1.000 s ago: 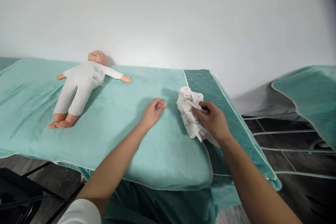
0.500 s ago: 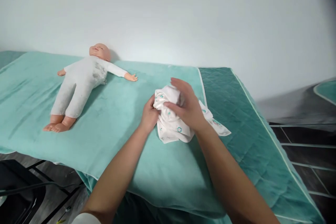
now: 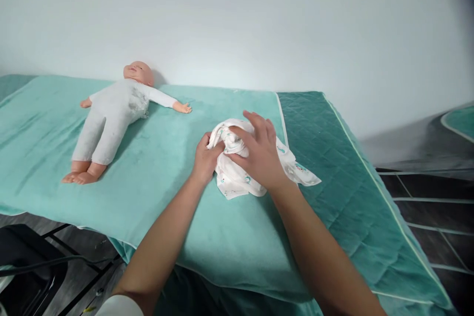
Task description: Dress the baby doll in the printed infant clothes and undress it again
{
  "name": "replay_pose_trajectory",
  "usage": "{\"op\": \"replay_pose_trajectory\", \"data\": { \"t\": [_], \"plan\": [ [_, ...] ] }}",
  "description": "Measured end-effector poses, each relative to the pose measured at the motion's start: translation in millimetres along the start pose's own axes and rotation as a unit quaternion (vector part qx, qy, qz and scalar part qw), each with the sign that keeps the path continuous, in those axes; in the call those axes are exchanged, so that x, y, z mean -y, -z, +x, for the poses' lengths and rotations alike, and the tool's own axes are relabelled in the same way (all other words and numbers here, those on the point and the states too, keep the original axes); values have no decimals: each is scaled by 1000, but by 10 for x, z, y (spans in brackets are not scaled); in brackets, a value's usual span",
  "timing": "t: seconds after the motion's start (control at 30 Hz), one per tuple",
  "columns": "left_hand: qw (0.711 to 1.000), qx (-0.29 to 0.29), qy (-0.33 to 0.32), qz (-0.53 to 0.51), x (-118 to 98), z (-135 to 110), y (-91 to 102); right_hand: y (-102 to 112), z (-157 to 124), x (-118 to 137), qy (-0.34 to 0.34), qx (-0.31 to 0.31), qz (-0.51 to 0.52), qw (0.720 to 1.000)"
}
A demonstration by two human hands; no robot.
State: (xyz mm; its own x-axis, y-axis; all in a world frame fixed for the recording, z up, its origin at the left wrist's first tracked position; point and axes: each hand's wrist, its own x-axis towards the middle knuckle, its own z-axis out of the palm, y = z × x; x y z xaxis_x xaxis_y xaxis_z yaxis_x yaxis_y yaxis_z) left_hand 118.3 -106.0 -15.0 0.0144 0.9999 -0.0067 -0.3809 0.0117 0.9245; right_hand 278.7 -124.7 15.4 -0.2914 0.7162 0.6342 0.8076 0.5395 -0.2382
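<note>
A white baby garment or cloth [image 3: 237, 177] with small teal prints lies bunched on the green bed cover; its folds hide its exact kind. My left hand [image 3: 207, 158] grips its left edge, thumb on top and fingers beneath. Over its right side is my right hand [image 3: 259, 150], fingers spread and curved, with the thumb close to the gathered folds. One loose end of the cloth trails out to the right past my right wrist. A baby doll [image 3: 118, 111] in a white body lies on its back to the left, one arm stretched toward the cloth.
The light green cover [image 3: 148, 197] lies over a darker quilted one [image 3: 333, 182] on the right. A white wall [image 3: 237, 24] rises behind. Below left stands a black chair [image 3: 33, 266] with a cable across it. Metal bars [image 3: 433, 201] show at the right.
The cloth's top has been gathered into a rounder bundle with an opening-like fold. My right hand has moved slightly left over it, its fingers spread. My left hand keeps its hold.
</note>
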Motion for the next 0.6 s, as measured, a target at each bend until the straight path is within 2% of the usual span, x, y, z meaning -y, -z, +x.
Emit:
{"op": "replay_pose_trajectory", "data": {
  "t": [0.1,0.17,0.23,0.4,0.57,0.6],
  "plan": [
    [999,33,33,-23,-56,-43,-4,-22,-15,-134,-56,-4,69,996],
    [998,32,45,-37,-80,-59,-7,-25,-25,-205,-86,2,132,987],
    [997,12,48,-62,-85,-56,-6,-3,-28,-247,-103,-7,188,977],
    [990,-54,15,-131,-60,-17,2,100,-25,-293,-117,-75,272,952],
    [985,-92,-12,-146,-68,6,39,113,-46,-334,-172,-144,381,897],
    [983,-106,-15,-152,-77,16,57,131,-46,-342,-183,-136,385,894]
  ]
}}
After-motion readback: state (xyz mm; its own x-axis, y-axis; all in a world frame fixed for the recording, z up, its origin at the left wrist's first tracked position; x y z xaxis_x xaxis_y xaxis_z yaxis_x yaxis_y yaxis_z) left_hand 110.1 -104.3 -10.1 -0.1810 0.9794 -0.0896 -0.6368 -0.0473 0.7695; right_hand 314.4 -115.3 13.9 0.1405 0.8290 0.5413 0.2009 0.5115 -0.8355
